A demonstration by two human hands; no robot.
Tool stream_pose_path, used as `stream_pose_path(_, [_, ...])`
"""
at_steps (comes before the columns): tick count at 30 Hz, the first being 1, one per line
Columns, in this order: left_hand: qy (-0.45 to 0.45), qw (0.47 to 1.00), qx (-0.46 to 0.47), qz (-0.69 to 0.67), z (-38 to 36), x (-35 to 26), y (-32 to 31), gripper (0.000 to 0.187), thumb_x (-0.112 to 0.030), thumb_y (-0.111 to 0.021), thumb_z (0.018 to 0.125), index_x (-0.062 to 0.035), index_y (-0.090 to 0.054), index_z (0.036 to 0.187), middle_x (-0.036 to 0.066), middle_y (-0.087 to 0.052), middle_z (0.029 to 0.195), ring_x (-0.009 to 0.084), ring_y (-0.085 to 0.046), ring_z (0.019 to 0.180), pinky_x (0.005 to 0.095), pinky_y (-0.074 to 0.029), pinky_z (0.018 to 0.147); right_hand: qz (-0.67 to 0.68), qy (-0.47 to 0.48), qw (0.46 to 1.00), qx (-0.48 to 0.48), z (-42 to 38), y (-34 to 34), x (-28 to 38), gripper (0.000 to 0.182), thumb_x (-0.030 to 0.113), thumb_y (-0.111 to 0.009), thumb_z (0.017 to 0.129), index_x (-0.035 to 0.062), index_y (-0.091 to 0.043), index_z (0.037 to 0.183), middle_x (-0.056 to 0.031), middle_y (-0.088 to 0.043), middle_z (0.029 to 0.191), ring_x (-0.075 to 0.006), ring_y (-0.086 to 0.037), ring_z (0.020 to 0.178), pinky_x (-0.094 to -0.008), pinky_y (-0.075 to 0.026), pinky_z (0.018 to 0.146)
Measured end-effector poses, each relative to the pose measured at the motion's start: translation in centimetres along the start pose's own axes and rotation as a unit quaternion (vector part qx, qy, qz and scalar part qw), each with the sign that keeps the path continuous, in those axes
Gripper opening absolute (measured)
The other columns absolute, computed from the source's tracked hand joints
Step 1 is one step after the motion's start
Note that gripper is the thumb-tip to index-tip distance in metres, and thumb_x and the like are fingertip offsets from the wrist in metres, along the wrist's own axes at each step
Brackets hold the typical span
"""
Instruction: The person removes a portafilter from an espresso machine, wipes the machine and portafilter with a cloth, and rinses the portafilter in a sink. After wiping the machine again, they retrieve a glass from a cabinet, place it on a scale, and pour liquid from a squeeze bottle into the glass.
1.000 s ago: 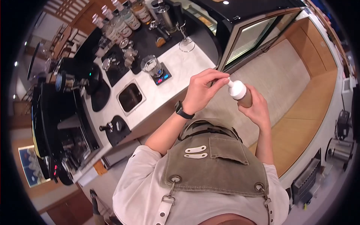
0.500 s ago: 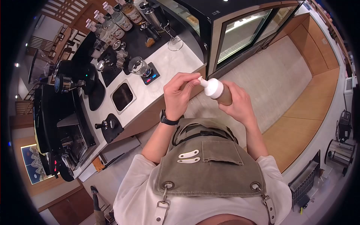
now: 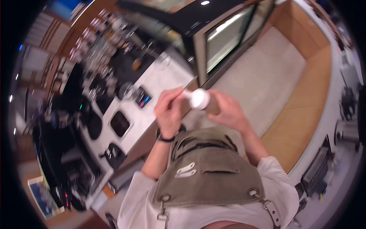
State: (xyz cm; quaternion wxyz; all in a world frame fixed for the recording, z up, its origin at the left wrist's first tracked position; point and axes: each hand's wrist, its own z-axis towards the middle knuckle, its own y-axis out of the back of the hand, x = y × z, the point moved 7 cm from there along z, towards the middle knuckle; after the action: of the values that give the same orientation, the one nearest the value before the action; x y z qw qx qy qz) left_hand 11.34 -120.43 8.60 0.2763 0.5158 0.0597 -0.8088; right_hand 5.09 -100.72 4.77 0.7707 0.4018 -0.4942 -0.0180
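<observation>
A squeeze bottle (image 3: 199,99) with a white cap and a brownish body is held in front of me, above the apron. My right hand (image 3: 230,111) is wrapped round its body. The bottle tilts so that its white nozzle points left. At the nozzle's end, my left hand (image 3: 168,110) pinches with thumb and fingers; blur hides whether a small tip cap is between them. A dark watch is on my left wrist.
On the white counter (image 3: 146,116) to the left are a scale with lit digits (image 3: 143,97), a glass vessel (image 3: 126,91), a recessed dark tray (image 3: 120,124) and a black tamping mat (image 3: 113,155). Blurred bottles (image 3: 89,40) stand behind. A glass-fronted display case (image 3: 228,36) is ahead.
The view has shifted and blurred. Both hands and the bottle sit further left and slightly lower in the picture, with the same grips. The bottle's cap faces me more.
</observation>
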Motion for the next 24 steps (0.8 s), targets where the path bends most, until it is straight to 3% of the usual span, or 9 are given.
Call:
stream_pose_path(4, [0.006, 0.998, 0.040, -0.044, 0.6, 1.4, 1.0, 0.034, -0.009, -0.062, 0.101, -0.0008, -0.059, 0.135, 0.016, -0.061, 0.136, 0.0251, -0.059, 0.121, 0.0350, -0.047, 0.102, 0.093, -0.034, 0.995, 0.018, 1.7, -1.8, 2.0, 0.072, 0.026, -0.078, 0.074, 0.0039, -0.049, 0.137, -0.0220, -0.062, 0.126, -0.0400, -0.059, 0.120, -0.0460, -0.049, 0.101])
stream_pose_path(6, [0.027, 0.986, 0.063, -0.152, 0.8, 2.3, 1.4, 0.064, -0.016, -0.067, 0.099, -0.0047, -0.035, 0.153, 0.021, -0.052, 0.147, 0.0305, -0.055, 0.129, 0.0407, -0.044, 0.108, 0.115, -0.034, 0.993, 0.002, 2.9, -3.0, 3.8, 0.074, 0.024, -0.078, 0.074, 0.0045, -0.047, 0.138, -0.0231, -0.062, 0.127, -0.0413, -0.059, 0.119, -0.0474, -0.049, 0.100])
stream_pose_path(8, [0.006, 0.985, 0.147, -0.094, 1.5, 0.1, 2.1, 0.088, -0.022, -0.073, 0.095, -0.0088, -0.014, 0.160, 0.027, -0.045, 0.151, 0.0338, -0.054, 0.130, 0.0443, -0.044, 0.108, 0.131, -0.020, 0.991, -0.009, 4.3, -3.5, 5.7, 0.073, 0.024, -0.079, 0.075, 0.0051, -0.047, 0.138, -0.0231, -0.060, 0.129, -0.0409, -0.059, 0.120, -0.0479, -0.048, 0.101])
stream_pose_path(9, [0.026, 0.980, 0.182, -0.071, 2.1, -0.3, 2.8, 0.100, -0.016, -0.079, 0.090, -0.0124, -0.007, 0.159, 0.030, -0.044, 0.149, 0.0344, -0.053, 0.131, 0.0463, -0.044, 0.109, 0.145, -0.013, 0.989, -0.007, 5.2, -4.0, 6.6, 0.072, 0.024, -0.079, 0.075, 0.0053, -0.047, 0.137, -0.0230, -0.060, 0.130, -0.0407, -0.059, 0.120, -0.0482, -0.048, 0.101])
stream_pose_path(13, [-0.072, 0.986, 0.149, -0.032, 4.3, -0.8, 7.4, 0.106, 0.002, -0.082, 0.080, -0.0146, -0.010, 0.156, 0.027, -0.048, 0.143, 0.0344, -0.052, 0.132, 0.0446, -0.046, 0.108, 0.092, 0.063, 0.992, -0.054, 8.5, -5.1, 10.3, 0.087, 0.032, -0.085, 0.073, 0.0063, -0.044, 0.145, -0.0213, -0.055, 0.137, -0.0398, -0.054, 0.128, -0.0488, -0.042, 0.107])
stream_pose_path(16, [-0.125, 0.985, 0.116, 0.029, 7.4, 0.1, 12.1, 0.106, 0.001, -0.085, 0.079, -0.0126, -0.012, 0.156, 0.027, -0.047, 0.144, 0.0324, -0.052, 0.132, 0.0430, -0.048, 0.106, 0.031, 0.091, 0.991, -0.092, 10.0, -5.2, 12.5, 0.101, 0.043, -0.088, 0.072, 0.0060, -0.038, 0.153, -0.0200, -0.052, 0.142, -0.0401, -0.047, 0.134, -0.0472, -0.034, 0.113])
stream_pose_path(18, [-0.149, 0.984, 0.040, 0.092, 10.7, 0.5, 15.4, 0.100, -0.008, -0.092, 0.074, -0.0072, -0.028, 0.151, 0.020, -0.048, 0.145, 0.0316, -0.059, 0.125, 0.0424, -0.052, 0.101, 0.086, 0.008, 0.990, -0.107, 10.2, -6.3, 10.4, 0.094, 0.037, -0.089, 0.074, 0.0054, -0.042, 0.149, -0.0178, -0.050, 0.147, -0.0359, -0.048, 0.135, -0.0442, -0.033, 0.116])
stream_pose_path(20, [-0.144, 0.989, 0.040, 0.016, 14.2, 2.0, 17.8, 0.094, -0.011, -0.091, 0.075, -0.0077, -0.033, 0.149, 0.019, -0.054, 0.141, 0.0297, -0.063, 0.121, 0.0409, -0.054, 0.099, 0.128, -0.022, 0.976, -0.173, 8.8, -7.5, 8.4, 0.072, 0.021, -0.085, 0.080, 0.0032, -0.050, 0.141, -0.0148, -0.056, 0.141, -0.0303, -0.054, 0.130, -0.0410, -0.040, 0.112])
stream_pose_path(24, [-0.171, 0.972, 0.061, 0.149, 20.0, 4.9, 20.2, 0.087, -0.016, -0.089, 0.078, -0.0126, -0.038, 0.149, 0.017, -0.064, 0.133, 0.0267, -0.068, 0.115, 0.0373, -0.055, 0.096, 0.190, -0.173, 0.935, -0.244, 2.4, -12.4, 0.1, 0.044, 0.007, -0.074, 0.091, 0.0004, -0.056, 0.131, -0.0120, -0.065, 0.127, -0.0216, -0.062, 0.119, -0.0361, -0.047, 0.104])
